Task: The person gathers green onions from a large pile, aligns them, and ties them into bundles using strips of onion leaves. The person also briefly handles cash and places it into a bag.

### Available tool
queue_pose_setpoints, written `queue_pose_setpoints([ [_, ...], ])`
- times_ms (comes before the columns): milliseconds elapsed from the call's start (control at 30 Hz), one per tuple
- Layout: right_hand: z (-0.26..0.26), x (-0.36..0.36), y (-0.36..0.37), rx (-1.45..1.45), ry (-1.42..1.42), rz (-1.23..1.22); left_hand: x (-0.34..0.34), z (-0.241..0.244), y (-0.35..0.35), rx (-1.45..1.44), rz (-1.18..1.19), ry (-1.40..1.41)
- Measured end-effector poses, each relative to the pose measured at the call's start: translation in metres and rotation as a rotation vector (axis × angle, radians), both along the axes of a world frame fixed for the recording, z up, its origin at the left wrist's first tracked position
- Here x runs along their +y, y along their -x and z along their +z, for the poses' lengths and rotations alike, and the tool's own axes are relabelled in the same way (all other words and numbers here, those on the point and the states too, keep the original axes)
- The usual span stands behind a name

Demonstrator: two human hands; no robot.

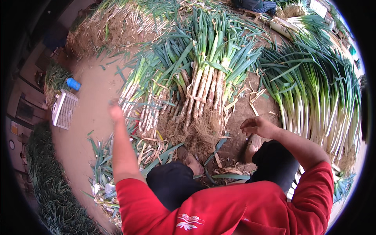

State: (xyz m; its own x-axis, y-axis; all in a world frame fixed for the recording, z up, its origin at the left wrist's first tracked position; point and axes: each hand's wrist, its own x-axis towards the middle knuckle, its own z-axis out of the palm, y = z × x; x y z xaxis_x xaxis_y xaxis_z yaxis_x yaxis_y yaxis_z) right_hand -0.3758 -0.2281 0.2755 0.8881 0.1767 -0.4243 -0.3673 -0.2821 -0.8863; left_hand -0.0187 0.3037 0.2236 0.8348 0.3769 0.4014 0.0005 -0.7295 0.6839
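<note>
My left hand [116,111] is blurred at the end of my outstretched arm, beside a small group of soil-marked leeks or large green onions [128,92]; its finger positions are unclear. My right hand [251,125] hovers over the ground above my shoe, fingers loosely curled and apart, holding nothing. Between my hands lies a large bundle of long green onions [202,85], tied with a band [196,98], its tangled roots [207,129] towards me. Another small group of dirty stalks [149,116] lies left of that bundle.
Cleaner white-stemmed onions [311,105] lie in a large row at right. A rooty heap [117,32] stands at upper left. Leaf scraps [102,173] cover ground near my left side. A white slatted box [65,109] and blue object [73,84] stand left. Another person [255,5] is partly visible at top.
</note>
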Motion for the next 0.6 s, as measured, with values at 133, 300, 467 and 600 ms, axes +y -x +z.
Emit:
queue_pose_setpoints([
  [133,0.008,0.007,0.065,-0.077,-0.125,0.027,0.088,0.135,0.119,-0.148,0.228,-0.223],
  [300,0.004,0.019,0.091,-0.08,-0.137,0.153,0.227,0.092,0.235,1.109,0.006,-0.498],
  [467,0.007,0.006,0.076,-0.147,-0.091,0.305,0.118,0.095,0.31,1.153,0.077,-0.17],
  [600,-0.021,-0.026,0.024,-0.147,-0.135,0.246,0.017,0.101,0.261,1.04,-0.154,-0.163],
])
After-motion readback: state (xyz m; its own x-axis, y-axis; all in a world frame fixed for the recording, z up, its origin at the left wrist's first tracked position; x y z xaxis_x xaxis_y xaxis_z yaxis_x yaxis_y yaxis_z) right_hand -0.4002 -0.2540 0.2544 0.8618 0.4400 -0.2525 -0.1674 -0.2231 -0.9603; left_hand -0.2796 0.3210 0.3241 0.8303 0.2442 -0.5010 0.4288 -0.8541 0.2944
